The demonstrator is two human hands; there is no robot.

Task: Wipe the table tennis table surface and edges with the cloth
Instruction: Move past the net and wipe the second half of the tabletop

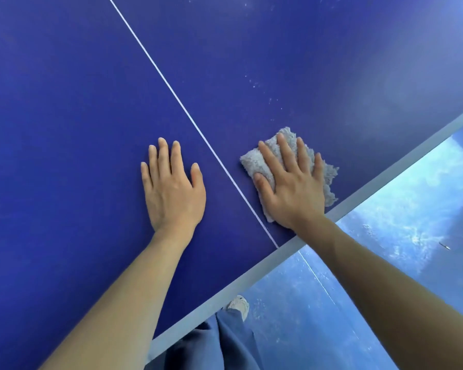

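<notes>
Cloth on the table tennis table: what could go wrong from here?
The cloth lies under the flat right hand, close to the grey edge; a stroke that way could push it off onto the floor. White specks sit farther up the surface, so short strokes may miss them. The bare left hand presses on the table and might leave prints.

Bright, even light; soft glare upper right.
</notes>
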